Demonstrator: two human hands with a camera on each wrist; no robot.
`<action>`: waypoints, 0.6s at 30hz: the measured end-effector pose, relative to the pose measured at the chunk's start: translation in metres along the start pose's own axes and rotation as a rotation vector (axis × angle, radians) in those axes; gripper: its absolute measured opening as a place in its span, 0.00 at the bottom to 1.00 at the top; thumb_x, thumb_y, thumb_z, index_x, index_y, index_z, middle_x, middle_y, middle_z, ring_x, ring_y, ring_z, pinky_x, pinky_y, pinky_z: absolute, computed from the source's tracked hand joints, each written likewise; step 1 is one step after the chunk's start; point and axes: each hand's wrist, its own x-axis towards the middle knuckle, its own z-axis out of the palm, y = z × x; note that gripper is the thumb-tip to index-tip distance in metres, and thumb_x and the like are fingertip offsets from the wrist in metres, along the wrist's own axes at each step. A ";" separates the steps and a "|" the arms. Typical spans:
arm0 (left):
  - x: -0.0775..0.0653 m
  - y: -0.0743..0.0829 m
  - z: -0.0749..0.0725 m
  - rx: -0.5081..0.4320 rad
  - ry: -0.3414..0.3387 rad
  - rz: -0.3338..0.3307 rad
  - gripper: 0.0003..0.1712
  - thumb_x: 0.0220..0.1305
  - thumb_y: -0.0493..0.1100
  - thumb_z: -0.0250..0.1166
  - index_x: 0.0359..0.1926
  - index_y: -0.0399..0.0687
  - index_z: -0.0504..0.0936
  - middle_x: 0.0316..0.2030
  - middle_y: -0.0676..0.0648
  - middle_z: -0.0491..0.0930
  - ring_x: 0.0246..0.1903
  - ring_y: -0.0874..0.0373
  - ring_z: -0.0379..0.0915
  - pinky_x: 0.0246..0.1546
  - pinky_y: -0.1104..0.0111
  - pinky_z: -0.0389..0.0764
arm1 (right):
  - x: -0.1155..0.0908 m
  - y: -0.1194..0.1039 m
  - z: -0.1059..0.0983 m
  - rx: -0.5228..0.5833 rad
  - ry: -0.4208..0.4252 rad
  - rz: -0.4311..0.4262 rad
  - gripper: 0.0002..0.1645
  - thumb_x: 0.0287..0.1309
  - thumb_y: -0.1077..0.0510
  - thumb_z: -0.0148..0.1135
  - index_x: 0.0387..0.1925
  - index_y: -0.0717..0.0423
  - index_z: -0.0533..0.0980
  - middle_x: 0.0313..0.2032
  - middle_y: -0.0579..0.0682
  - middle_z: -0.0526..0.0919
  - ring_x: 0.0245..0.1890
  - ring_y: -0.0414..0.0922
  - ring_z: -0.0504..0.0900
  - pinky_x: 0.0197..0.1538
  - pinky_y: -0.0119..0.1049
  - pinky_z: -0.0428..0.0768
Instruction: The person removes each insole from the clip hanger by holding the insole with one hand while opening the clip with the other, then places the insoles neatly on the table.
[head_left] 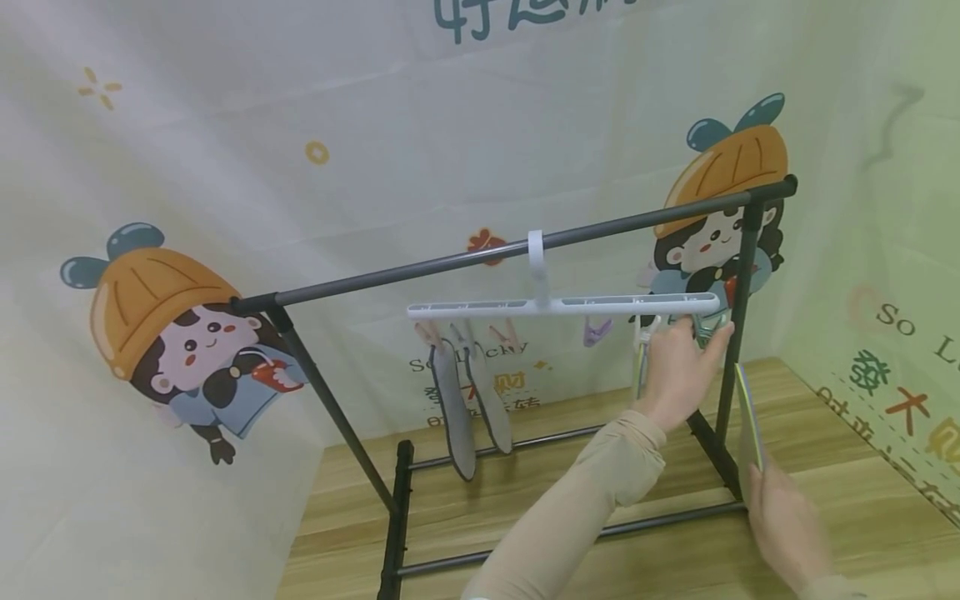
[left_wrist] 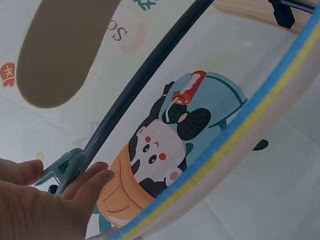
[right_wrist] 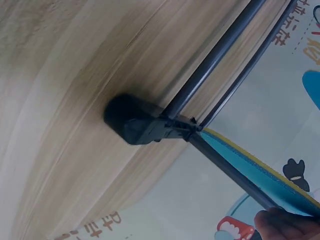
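Note:
My left hand (head_left: pixel 678 371) is up at the right end of a white clip hanger (head_left: pixel 630 306). Its thumb and fingers pinch a teal clothespin (left_wrist: pixel 70 167). Beside that wrist hangs an insole with a blue and yellow striped edge (left_wrist: pixel 220 142), mostly hidden behind the hand in the head view. My right hand (head_left: pixel 787 525) grips a second striped-edge insole (head_left: pixel 748 417) by its lower end, tip upward, below and to the right of the clothespin. Its brown face (left_wrist: pixel 65 50) shows in the left wrist view, its turquoise side (right_wrist: pixel 250 167) in the right wrist view.
The hanger hooks over the top bar (head_left: pixel 420 268) of a black rack on a wood-look surface (head_left: pixel 525 517). Two grey insoles (head_left: pixel 455 417) hang from clips at its left. A pink clip (head_left: pixel 504 335) and a purple clip (head_left: pixel 597 332) hang without insoles. A rack post (head_left: pixel 738 333) stands close to both hands.

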 end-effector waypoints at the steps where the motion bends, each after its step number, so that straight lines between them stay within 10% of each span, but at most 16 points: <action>1: 0.000 0.000 0.000 -0.007 -0.001 -0.003 0.17 0.71 0.54 0.60 0.35 0.44 0.78 0.16 0.58 0.64 0.17 0.67 0.60 0.17 0.82 0.60 | 0.000 0.001 0.000 -0.007 0.003 0.001 0.24 0.74 0.64 0.38 0.59 0.83 0.62 0.45 0.84 0.74 0.42 0.78 0.77 0.41 0.69 0.77; 11: -0.003 0.001 0.000 0.041 0.013 0.028 0.18 0.72 0.55 0.58 0.43 0.45 0.82 0.35 0.51 0.88 0.33 0.68 0.80 0.34 0.85 0.72 | -0.003 0.004 -0.005 -0.039 0.020 -0.011 0.25 0.73 0.65 0.40 0.63 0.81 0.60 0.48 0.84 0.72 0.44 0.79 0.76 0.43 0.71 0.75; 18: -0.010 0.005 -0.001 0.049 -0.012 0.007 0.20 0.72 0.56 0.57 0.48 0.45 0.81 0.48 0.48 0.86 0.50 0.61 0.82 0.48 0.79 0.79 | -0.006 0.006 -0.005 -0.030 0.068 -0.041 0.24 0.72 0.66 0.41 0.62 0.83 0.61 0.47 0.85 0.73 0.42 0.80 0.76 0.42 0.72 0.74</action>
